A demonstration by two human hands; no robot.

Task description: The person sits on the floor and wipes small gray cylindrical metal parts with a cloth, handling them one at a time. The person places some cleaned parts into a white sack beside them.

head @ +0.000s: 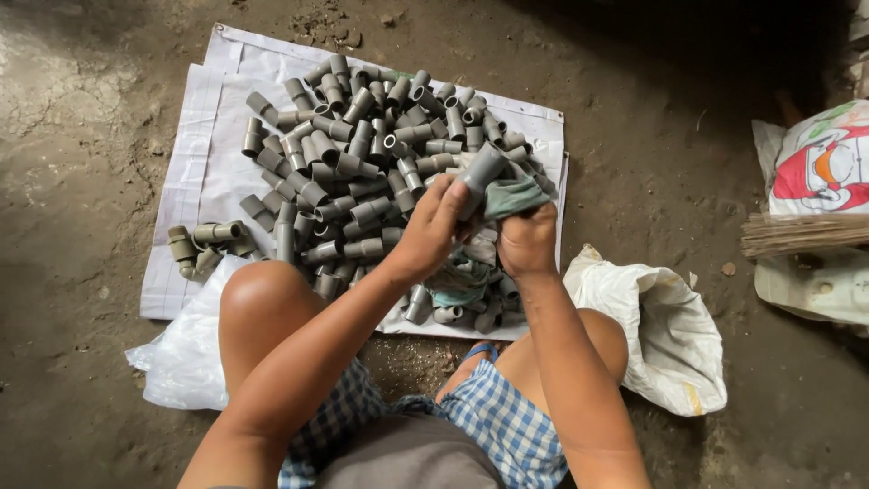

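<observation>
Dozens of short grey pipe fittings (362,154) are lying heaped on a white woven sheet (204,172) spread over the dirt floor (81,109). At the sheet's left edge a small separate cluster of fittings (204,243) is sitting apart from the main heap. Just below it, a crumpled white plastic bag (181,353) is lying beside the person's left knee (262,294). The person is squatting over the near edge of the sheet, wearing blue checked shorts (502,426).

Moving toward the centre, the left hand (430,231) is closing its fingers around one grey pipe piece (480,172), holding it tilted above the heap with its far end pointing up and to the right. The right hand (527,237) is gripping a greenish cloth (514,195) in a closed fist, and the cloth is pressing against the lower part of the held pipe piece. More of the cloth (462,276) is hanging down between the two wrists onto the fittings underneath.

To the right of the right forearm, a white sack (661,335) is lying slumped on the floor. Further right, a bundle of thin sticks (801,234) is resting across a red and white printed bag (824,163) at the frame's edge.
</observation>
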